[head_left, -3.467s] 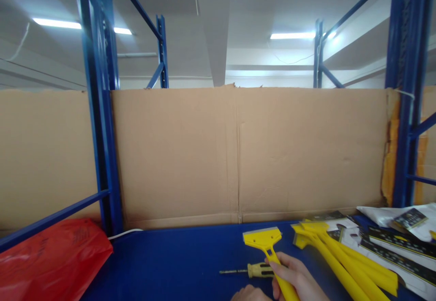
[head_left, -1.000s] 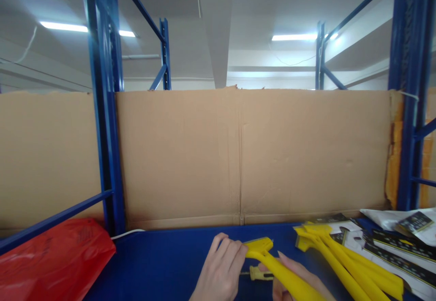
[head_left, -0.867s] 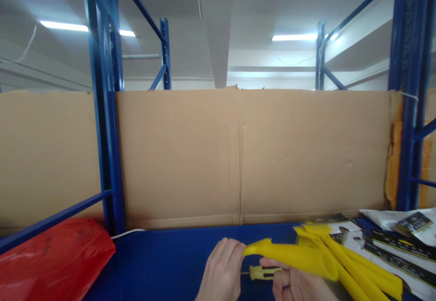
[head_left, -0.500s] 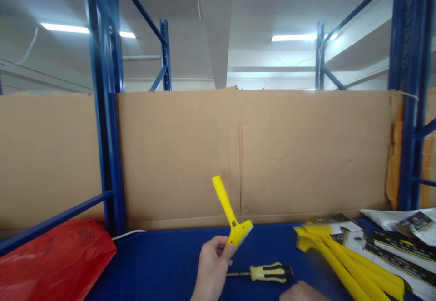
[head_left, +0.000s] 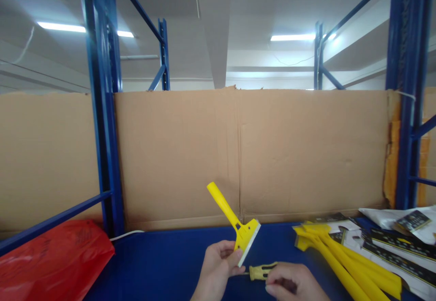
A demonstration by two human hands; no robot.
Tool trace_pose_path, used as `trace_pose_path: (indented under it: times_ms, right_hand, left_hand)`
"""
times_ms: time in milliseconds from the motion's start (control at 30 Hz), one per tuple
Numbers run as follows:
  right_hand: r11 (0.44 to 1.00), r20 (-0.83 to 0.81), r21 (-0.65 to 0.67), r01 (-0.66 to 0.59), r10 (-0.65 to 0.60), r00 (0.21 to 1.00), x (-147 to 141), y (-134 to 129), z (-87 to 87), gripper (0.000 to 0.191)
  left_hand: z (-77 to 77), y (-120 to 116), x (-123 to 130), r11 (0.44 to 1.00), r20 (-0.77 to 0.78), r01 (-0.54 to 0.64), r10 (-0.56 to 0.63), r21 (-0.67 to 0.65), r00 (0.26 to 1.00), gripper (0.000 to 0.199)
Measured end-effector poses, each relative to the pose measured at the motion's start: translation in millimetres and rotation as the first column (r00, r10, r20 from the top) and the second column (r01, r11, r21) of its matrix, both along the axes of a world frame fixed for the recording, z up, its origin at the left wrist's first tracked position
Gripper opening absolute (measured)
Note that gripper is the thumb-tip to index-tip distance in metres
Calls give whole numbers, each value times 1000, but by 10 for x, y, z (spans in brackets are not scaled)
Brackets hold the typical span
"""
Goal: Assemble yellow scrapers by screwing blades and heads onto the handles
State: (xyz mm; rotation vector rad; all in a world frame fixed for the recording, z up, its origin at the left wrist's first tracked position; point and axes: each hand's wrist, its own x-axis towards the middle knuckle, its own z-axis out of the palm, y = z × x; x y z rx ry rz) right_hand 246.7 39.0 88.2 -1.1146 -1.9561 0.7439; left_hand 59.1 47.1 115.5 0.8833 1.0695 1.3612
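A yellow scraper (head_left: 245,234) with a pale blade edge is pinched at its lower head corner by my left hand (head_left: 218,267). Its handle points up and to the left. My right hand (head_left: 293,282) is closed, with thumb and fingertips together; what they hold, if anything, is too small to make out. It covers the butt end of a screwdriver (head_left: 260,272) with a cream and black handle that lies on the blue surface. I cannot tell whether the hand touches it. The screwdriver's tip is behind my left hand.
Several more yellow scrapers (head_left: 344,260) lie stacked at the right. Behind them are black-and-white packages (head_left: 402,255). A red plastic bag (head_left: 54,260) rests at the left. Cardboard (head_left: 184,155) stands along the back of the blue surface (head_left: 163,260), between blue rack posts (head_left: 111,155).
My right hand has come up and left from the bottom edge to the screwdriver's handle. The scraper in my left hand has shifted right and down a little, its handle leaning further left.
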Motion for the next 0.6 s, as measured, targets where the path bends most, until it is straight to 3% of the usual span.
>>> trace_pose_path:
  times_ms: [233, 433, 600]
  right_hand:
    - [994, -248, 21, 107, -98, 964, -28, -12, -31, 25]
    - [977, -241, 201, 77, -27, 970, -43, -8, -53, 23]
    - [940, -201, 331, 86, -19, 979, -43, 15, -39, 19]
  left_hand:
    - [-163, -14, 150, 972, -170, 223, -207, 78, 963, 47]
    - [-360, 13, 239, 953, -327, 250, -184, 171, 927, 35]
    - [-367, 6, 258, 949, -385, 255, -168, 186, 907, 30]
